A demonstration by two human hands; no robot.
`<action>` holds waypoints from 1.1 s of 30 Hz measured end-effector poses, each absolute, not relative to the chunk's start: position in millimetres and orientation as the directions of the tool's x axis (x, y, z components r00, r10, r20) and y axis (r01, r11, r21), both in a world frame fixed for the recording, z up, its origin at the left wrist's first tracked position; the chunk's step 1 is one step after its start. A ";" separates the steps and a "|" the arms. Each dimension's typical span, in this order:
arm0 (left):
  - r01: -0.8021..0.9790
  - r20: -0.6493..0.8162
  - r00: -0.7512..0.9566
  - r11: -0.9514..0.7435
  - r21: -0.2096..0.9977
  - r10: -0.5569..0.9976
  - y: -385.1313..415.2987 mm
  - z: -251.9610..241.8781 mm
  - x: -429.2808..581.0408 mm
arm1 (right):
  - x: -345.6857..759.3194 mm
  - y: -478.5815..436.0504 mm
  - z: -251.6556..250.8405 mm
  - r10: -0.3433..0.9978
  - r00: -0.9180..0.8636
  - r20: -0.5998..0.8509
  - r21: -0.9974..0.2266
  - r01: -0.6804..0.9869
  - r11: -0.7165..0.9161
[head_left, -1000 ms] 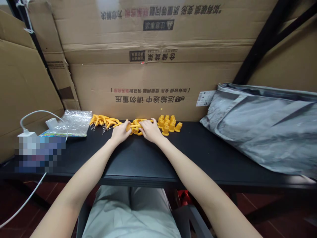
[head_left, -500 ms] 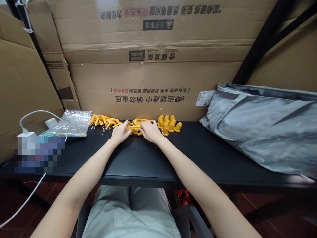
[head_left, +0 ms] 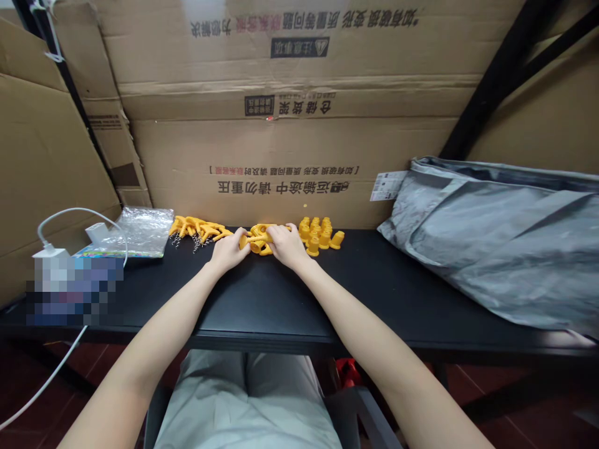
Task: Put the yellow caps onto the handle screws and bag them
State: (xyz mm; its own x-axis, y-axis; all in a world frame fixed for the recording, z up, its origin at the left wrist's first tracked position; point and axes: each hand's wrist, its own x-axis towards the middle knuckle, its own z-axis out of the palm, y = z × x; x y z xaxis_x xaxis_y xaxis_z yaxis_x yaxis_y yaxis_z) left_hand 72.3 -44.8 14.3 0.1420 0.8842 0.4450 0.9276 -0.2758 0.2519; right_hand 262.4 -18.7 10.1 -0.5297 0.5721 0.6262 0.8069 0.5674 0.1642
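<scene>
The person wears pale grey-green cloth trousers, softly creased along the thighs, seen below the black table's front edge. Above that edge, both forearms are bare up to the left hand and right hand.

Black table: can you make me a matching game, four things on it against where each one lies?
Things:
1 grey fabric bag
2 clear plastic bag
3 yellow cone caps
4 yellow hooked pieces with springs

Places:
A just left of the left hand
B right end of the table
C just right of the right hand
D left part, beside the white charger

Pairs: 1-B; 2-D; 3-C; 4-A.
</scene>
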 end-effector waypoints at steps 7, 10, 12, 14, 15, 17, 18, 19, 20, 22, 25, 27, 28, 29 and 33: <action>0.923 0.452 0.150 -0.288 0.256 0.879 -45.2 14.3 69.8 | 265.6 -16.6 3.2 0.611 -0.588 0.531 0.107 0.761 0.639; 0.924 0.447 0.158 -0.292 0.249 0.880 -45.1 14.2 70.0 | 264.7 -18.3 6.3 0.630 -0.583 0.513 0.091 0.767 0.635; 0.925 0.444 0.161 -0.291 0.244 0.882 -45.0 14.0 70.8 | 264.2 -18.8 8.9 0.628 -0.571 0.528 0.085 0.771 0.631; 0.926 0.442 0.160 -0.289 0.243 0.883 -44.9 14.0 71.7 | 264.1 -18.7 10.1 0.621 -0.553 0.555 0.078 0.778 0.624; 0.926 0.442 0.158 -0.288 0.245 0.883 -45.0 14.1 71.9 | 264.2 -18.3 9.9 0.620 -0.544 0.565 0.073 0.781 0.620; 0.924 0.443 0.155 -0.288 0.250 0.883 -45.2 14.4 71.8 | 264.6 -17.6 8.2 0.619 -0.536 0.574 0.064 0.783 0.619; 0.923 0.443 0.155 -0.289 0.254 0.883 -45.2 14.5 71.5 | 264.9 -17.3 7.0 0.618 -0.537 0.573 0.061 0.781 0.622; 0.922 0.445 0.154 -0.290 0.257 0.882 -45.3 14.6 71.1 | 265.2 -17.0 5.7 0.617 -0.541 0.571 0.060 0.778 0.626; 0.921 0.445 0.153 -0.291 0.260 0.882 -45.3 14.7 70.7 | 265.5 -16.7 4.5 0.616 -0.547 0.566 0.062 0.774 0.631; 0.920 0.446 0.150 -0.289 0.264 0.883 -45.1 14.6 70.1 | 266.0 -16.3 3.2 0.616 -0.561 0.553 0.068 0.767 0.638; 0.922 0.444 0.146 -0.284 0.264 0.884 -44.5 14.2 70.6 | 265.9 -15.8 3.9 0.615 -0.560 0.555 0.078 0.771 0.632; 0.922 0.442 0.144 -0.282 0.264 0.885 -44.2 14.1 71.5 | 265.6 -15.6 5.5 0.609 -0.539 0.581 0.085 0.785 0.613; 0.922 0.441 0.142 -0.280 0.266 0.886 -44.1 14.2 71.9 | 265.6 -15.4 6.4 0.607 -0.527 0.595 0.090 0.794 0.601; 0.923 0.441 0.139 -0.277 0.268 0.887 -43.9 14.3 71.9 | 265.8 -15.1 7.2 0.608 -0.512 0.607 0.094 0.806 0.585; 0.929 0.439 0.096 -0.239 0.283 0.894 -41.6 14.1 68.5 | 273.0 -12.5 12.3 0.613 -0.414 0.673 0.068 0.859 0.507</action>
